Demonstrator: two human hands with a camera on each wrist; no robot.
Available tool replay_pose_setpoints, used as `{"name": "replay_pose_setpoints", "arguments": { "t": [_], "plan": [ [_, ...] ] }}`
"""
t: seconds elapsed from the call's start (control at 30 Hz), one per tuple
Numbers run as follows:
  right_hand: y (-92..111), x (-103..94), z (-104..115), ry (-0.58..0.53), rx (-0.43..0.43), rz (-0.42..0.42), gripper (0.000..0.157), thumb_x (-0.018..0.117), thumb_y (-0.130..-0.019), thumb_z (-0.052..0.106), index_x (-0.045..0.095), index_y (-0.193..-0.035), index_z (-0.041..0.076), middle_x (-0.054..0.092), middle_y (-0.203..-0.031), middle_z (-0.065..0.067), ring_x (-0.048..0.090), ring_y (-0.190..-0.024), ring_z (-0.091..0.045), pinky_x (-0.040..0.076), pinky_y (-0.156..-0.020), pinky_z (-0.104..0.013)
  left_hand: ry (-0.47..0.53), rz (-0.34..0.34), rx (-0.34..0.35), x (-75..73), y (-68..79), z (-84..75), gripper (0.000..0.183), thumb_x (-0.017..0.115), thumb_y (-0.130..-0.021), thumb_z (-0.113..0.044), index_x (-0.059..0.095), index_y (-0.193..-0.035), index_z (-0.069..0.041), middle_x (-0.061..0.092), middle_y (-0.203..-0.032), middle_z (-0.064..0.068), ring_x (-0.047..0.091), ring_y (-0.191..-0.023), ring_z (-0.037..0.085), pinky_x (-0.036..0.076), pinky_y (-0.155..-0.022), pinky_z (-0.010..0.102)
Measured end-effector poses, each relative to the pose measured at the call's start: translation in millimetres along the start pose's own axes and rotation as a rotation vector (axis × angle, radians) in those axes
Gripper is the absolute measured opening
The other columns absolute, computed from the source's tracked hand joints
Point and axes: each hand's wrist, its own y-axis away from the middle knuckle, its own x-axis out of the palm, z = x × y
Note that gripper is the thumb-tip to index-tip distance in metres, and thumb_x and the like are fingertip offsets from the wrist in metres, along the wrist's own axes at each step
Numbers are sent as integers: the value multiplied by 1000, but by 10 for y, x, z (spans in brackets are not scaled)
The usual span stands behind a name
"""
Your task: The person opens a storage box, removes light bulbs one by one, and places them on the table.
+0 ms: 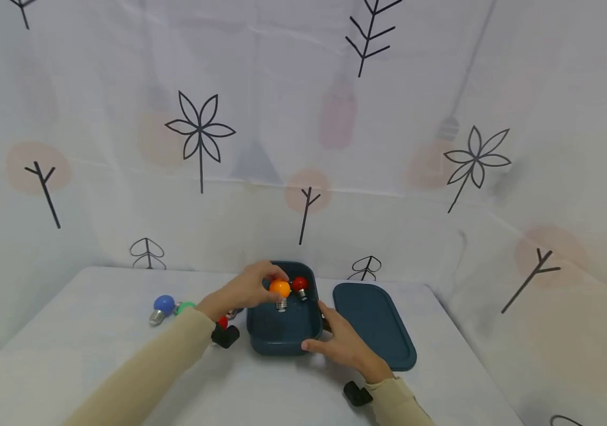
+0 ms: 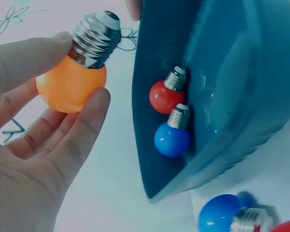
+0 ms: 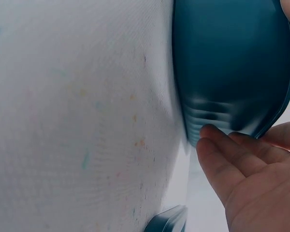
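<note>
My left hand (image 1: 250, 287) pinches an orange light bulb (image 2: 70, 86) by its globe, between thumb and fingers. In the head view the bulb appears over a dark blue container (image 1: 282, 348), its metal screw base towards me. Inside lie a red bulb (image 2: 166, 97) and a blue bulb (image 2: 172, 140), side by side in the left wrist view; the left hand hides part of the inside from the head camera. My right hand (image 1: 342, 342) rests on the container's near right corner, its fingers fairly straight against the outer wall and its thumb at the front side.
A dark blue lid (image 1: 375, 325) lies flat just right of the container. To the left on the white table are a blue bulb (image 1: 164, 304), a green bulb (image 1: 184, 307) and a red bulb (image 1: 222, 322), partly behind my left arm. A patterned cloth (image 1: 261, 225) hangs behind the table.
</note>
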Motion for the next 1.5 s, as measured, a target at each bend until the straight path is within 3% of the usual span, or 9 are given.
{"name": "replay_pose_setpoints", "arguments": {
  "t": [0.2,0.33,0.67,0.87,1.0,1.13,1.37,1.5],
  "plan": [
    [15,6,-15,6,6,-4,103,71,-79,54,15,-153,9,26,-153,-17,46,-128,-32,37,-103,-53,15,-39,13,-85,152,145,34,77,-81,-19,67,-113,-14,58,-105,-2,54,-100,24,50,-85,36],
    [31,-3,-12,0,7,-5,102,71,-80,52,15,-153,8,25,-153,-18,46,-128,-33,36,-104,-53,47,-39,-25,-131,274,243,33,76,-82,-16,67,-113,-14,57,-107,-2,54,-101,21,53,-81,32],
    [41,-8,-17,-10,-1,-7,98,71,-83,45,15,-153,8,26,-152,-18,46,-127,-33,38,-102,-52,41,-74,-136,-248,533,467,33,77,-81,-13,66,-112,-17,59,-108,-1,56,-101,21,54,-81,35],
    [31,-14,-3,-13,-7,-10,98,71,-83,46,14,-153,9,25,-153,-17,46,-127,-32,38,-103,-52,6,-61,-117,-381,664,582,34,76,-82,-15,66,-115,-14,61,-109,1,55,-103,25,53,-84,41],
    [14,-18,-15,-6,-9,-10,98,71,-83,47,14,-153,8,25,-153,-17,46,-127,-32,38,-103,-52,7,-59,-125,-432,750,680,36,77,-80,-14,66,-115,-10,62,-109,2,56,-101,26,54,-80,38],
    [8,-13,-27,-2,-2,-5,99,71,-82,48,14,-153,8,25,-153,-17,46,-128,-33,37,-103,-53,13,-58,-153,-449,836,796,35,77,-80,-14,67,-114,-12,62,-110,2,56,-101,24,55,-80,36],
    [8,-2,-19,2,-2,-5,99,71,-82,48,15,-153,8,25,-153,-18,46,-128,-33,37,-103,-53,-48,-59,-196,-445,980,957,34,78,-79,-19,68,-112,-14,61,-111,2,55,-101,25,50,-86,48],
    [11,5,-10,0,-6,0,99,71,-82,47,15,-153,7,25,-153,-19,46,-127,-34,38,-102,-53,-67,-61,-259,-402,1042,1014,35,79,-78,-20,68,-111,-17,61,-109,1,54,-101,24,49,-88,50]
  ]
}}
